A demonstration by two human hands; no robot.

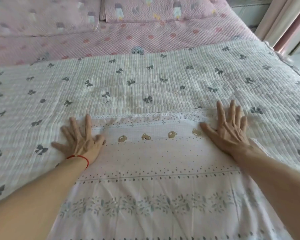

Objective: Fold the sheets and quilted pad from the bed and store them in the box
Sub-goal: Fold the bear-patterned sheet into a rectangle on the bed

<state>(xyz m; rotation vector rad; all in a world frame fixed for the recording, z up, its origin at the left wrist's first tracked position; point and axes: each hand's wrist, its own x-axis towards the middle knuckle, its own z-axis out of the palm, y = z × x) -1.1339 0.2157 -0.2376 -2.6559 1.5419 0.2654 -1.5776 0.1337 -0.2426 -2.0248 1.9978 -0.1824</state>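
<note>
A folded pale pink sheet with small bears, dotted lines and a lace edge lies in front of me. It sits on top of a white quilted pad printed with grey bows, which spreads across the bed. My left hand presses flat on the sheet's far left corner, fingers spread. My right hand lies flat on the far right corner, fingers straight and apart. Neither hand grips the cloth. The box is not in view.
Beyond the pad lies a pink quilted bed cover, with two pink pillows at the head. A pink curtain hangs at the bed's far right corner.
</note>
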